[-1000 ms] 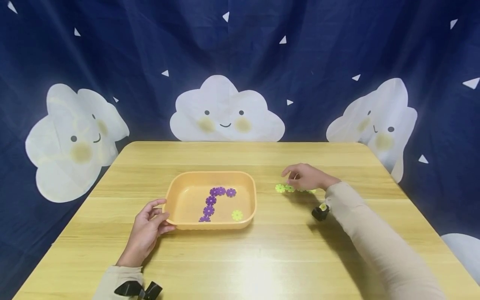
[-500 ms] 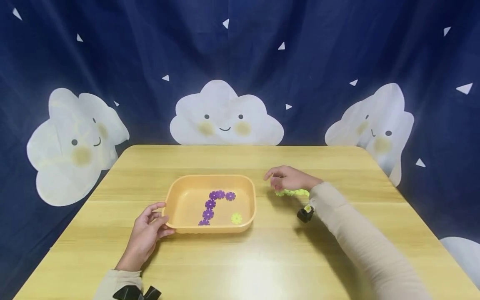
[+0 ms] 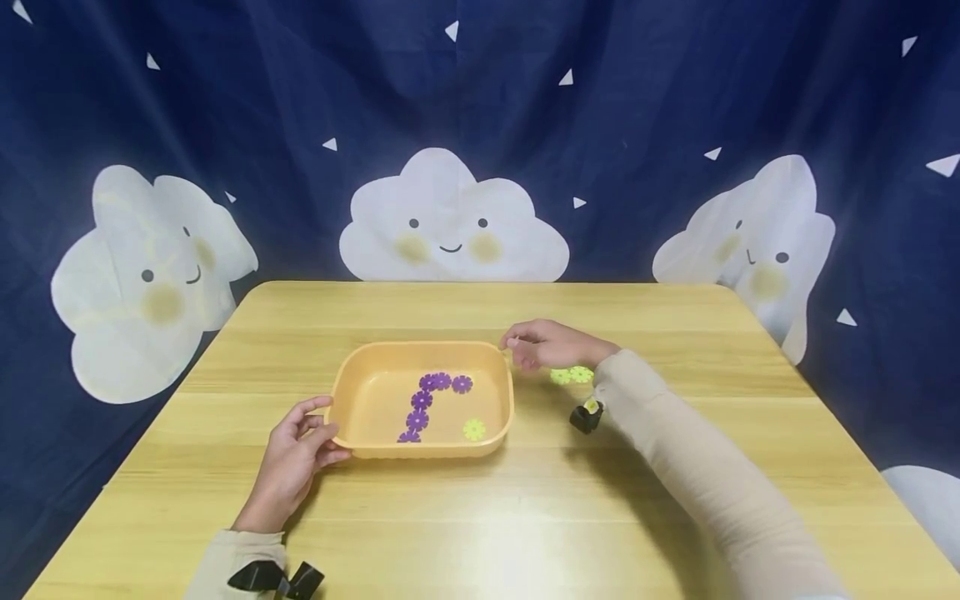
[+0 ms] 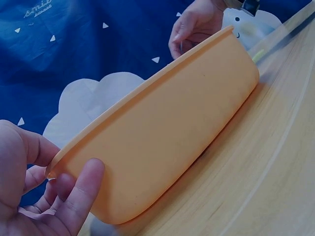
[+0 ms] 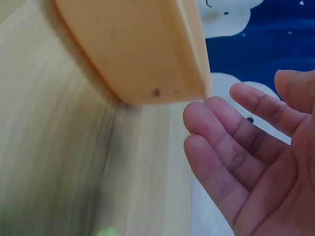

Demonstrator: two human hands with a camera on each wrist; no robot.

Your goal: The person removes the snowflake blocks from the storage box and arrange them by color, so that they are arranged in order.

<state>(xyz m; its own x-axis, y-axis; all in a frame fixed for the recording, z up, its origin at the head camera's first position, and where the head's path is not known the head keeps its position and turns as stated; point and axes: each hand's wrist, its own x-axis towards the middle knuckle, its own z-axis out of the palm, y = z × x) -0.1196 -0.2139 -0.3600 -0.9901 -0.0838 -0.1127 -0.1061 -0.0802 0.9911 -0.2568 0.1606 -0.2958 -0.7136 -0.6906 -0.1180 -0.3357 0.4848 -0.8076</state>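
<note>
A light orange plastic tray (image 3: 427, 451) stands on the table. My left hand (image 3: 288, 462) grips its left end, with thumb and fingers about the rim in the left wrist view. Inside the tray, several purple flower-shaped pieces (image 3: 422, 401) form a bent line, and one yellow-green flower piece (image 3: 474, 430) lies near the right front corner. My right hand (image 3: 555, 344) is at the tray's far right corner, fingertips right by the rim. In the right wrist view its fingers (image 5: 216, 167) are loosely bent with nothing between them.
Yellow-green flower pieces (image 3: 570, 376) lie on the wooden table (image 3: 420, 533) right of the tray, partly hidden under my right forearm. A dark blue curtain (image 3: 450, 83) with smiling clouds hangs behind the table's far edge.
My right hand has moved left from above the yellow-green pieces to the tray's far right corner. The left hand keeps its grip and the tray stays put.
</note>
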